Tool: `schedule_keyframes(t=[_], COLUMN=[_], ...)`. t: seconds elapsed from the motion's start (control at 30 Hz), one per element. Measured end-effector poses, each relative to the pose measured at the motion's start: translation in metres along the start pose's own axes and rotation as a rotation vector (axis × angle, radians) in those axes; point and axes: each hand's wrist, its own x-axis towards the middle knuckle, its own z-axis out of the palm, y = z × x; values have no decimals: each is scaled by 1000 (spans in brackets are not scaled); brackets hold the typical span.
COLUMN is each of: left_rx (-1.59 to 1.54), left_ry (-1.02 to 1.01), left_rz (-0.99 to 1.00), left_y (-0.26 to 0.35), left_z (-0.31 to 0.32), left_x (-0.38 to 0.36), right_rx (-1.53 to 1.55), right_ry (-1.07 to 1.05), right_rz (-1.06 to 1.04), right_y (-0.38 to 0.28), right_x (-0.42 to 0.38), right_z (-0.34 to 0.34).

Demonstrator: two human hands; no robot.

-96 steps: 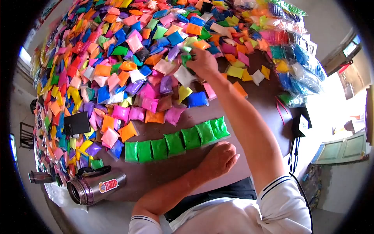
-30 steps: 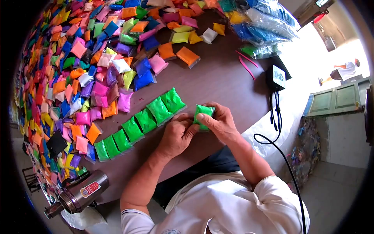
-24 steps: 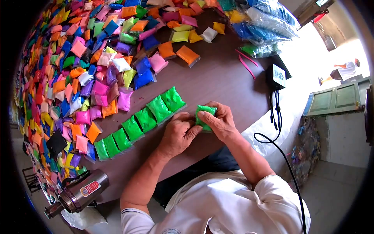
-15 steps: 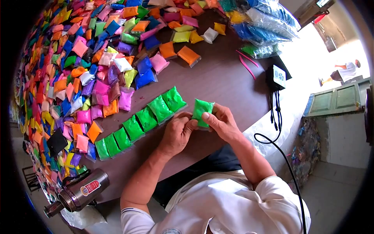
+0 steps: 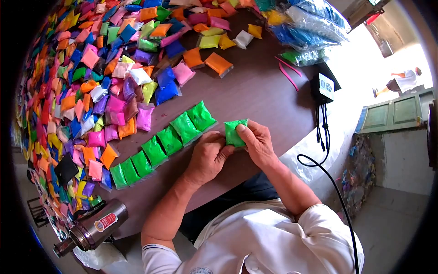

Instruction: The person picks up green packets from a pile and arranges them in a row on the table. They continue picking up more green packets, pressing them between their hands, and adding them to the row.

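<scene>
My right hand [image 5: 259, 142] pinches a small green packet [image 5: 234, 132], thumb pressed on its front face. My left hand [image 5: 206, 157] is closed, with thumb and fingertips at the packet's lower left edge; its fingers are partly hidden. The packet is held above the brown table [image 5: 255, 91]. Just beyond my left hand lies a slanting row of several matching green packets [image 5: 169, 139], side by side, in clear film.
A large heap of multicoloured packets [image 5: 98, 98] covers the left and far side. Clear bags with blue contents [image 5: 315, 27], pink strips [image 5: 287, 75] and a black box with cables [image 5: 324, 89] lie right. A metal flask [image 5: 98, 223] stands lower left. Another person [image 5: 404, 82] is outside.
The held green packet has tipped and moved slightly down, looking shorter, and my right thumb sits higher on it. My left hand has barely shifted. The row stays in place.
</scene>
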Motion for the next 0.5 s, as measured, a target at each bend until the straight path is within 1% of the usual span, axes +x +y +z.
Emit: schedule_keyframes(t=[0.03,0.07,0.1,0.13,0.17,0.23,0.27,0.33,0.4,0.43,0.5], left_rx=[43,42,56,69,68,69,70,3,4,4,10], left_ry=[0,-2,-49,-95,-96,-1,-1,-17,-7,2,4], left_rz=[38,39,-2,-43,-43,44,43,-39,-38,-37,-41], left_y=[1,2,3,3,3,3,3,2,2,2,4], left_z=[0,-1,-3,-4,-3,-1,-1,-1,-1,-1,-1], left_x=[1,0,-1,-2,-1,0,0,0,-1,-1,-1], right_rx=[1,-68,-138,-138,-134,-131,-87,-44,30,30,133], right_ry=[3,18,33,35,66,97,83,68,-51,-53,-167], right_rz=[0,-29,-57,-56,-80,-104,-75,-48,-60,-60,-31], right_y=[5,13,18,19,19,17,13,8,5,2,-5], right_x=[1,2,3,3,2,1,0,-2,-2,-2,-1], right_z=[-2,-5,-6,-5,-3,-1,0,0,-1,-1,0])
